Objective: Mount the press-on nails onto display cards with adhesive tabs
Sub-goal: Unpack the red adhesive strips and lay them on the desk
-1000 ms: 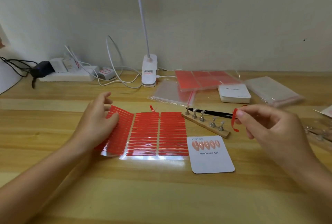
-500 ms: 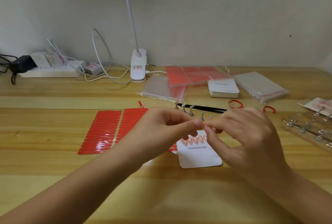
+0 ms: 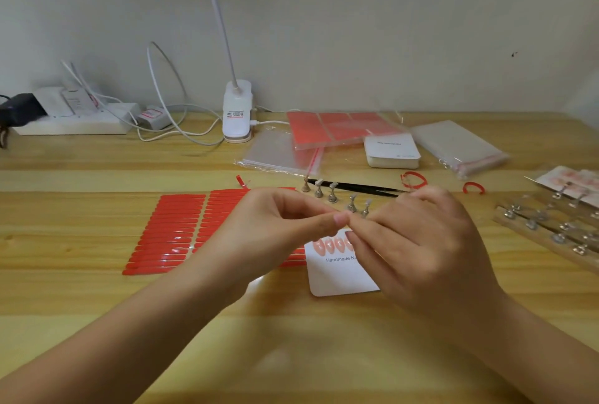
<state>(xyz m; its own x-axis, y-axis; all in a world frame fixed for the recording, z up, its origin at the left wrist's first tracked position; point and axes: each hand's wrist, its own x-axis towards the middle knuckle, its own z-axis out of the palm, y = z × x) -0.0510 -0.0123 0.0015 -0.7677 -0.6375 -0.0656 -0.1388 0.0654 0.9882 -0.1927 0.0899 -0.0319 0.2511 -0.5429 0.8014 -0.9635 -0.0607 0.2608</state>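
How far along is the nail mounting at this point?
Done: the white display card already shows a row of pink nails above its printed text, and curled red liners lie discarded behind.
In hand: the left hand and right hand meet fingertip to fingertip above the card; what they pinch is too small to tell.
Left: the red tab sheet looks nearly full.

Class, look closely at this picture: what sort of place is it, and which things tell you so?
Probably a small handmade-nail craft desk: a red adhesive strip sheet, a "Handmade Nail" display card and metal nail stands lie on a wooden table.
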